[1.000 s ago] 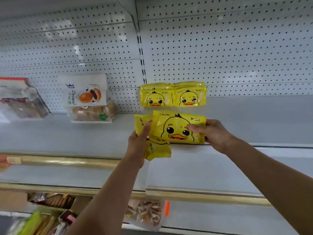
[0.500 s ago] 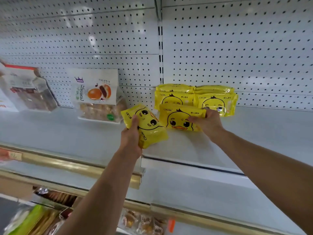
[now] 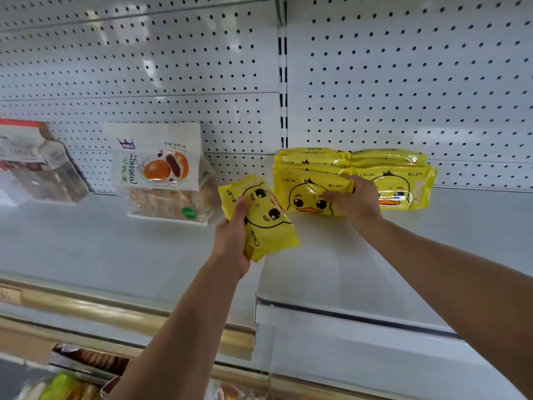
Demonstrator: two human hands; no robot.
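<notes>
right hand (image 3: 356, 204): fingers (image 3: 357, 180) and thumb curled round the right end of the front pack (image 3: 305, 197). the pack ran leftward from the fingers, long axis level and parallel to the pegboard (image 3: 403, 82), duck face outward, against the front of the left stack (image 3: 310, 160).

left hand (image 3: 232, 241): thumb (image 3: 240, 206) across the face, fingers behind, gripping the left edge of the tilted pack (image 3: 269, 223). this pack was held just above the shelf (image 3: 115, 246), long axis slanting from upper left to lower right, duck lying sideways, its upper corner just beside the front pack's left end.

right stack (image 3: 399, 180): touching the left stack, against the pegboard.

bun bag (image 3: 161, 174): on the shelf, left of the tilted pack.

judgement: the front pack looked nearly placed. the tilted pack needed turning to level. the left hand was the nearer to the bare shelf left of the stacks.
</notes>
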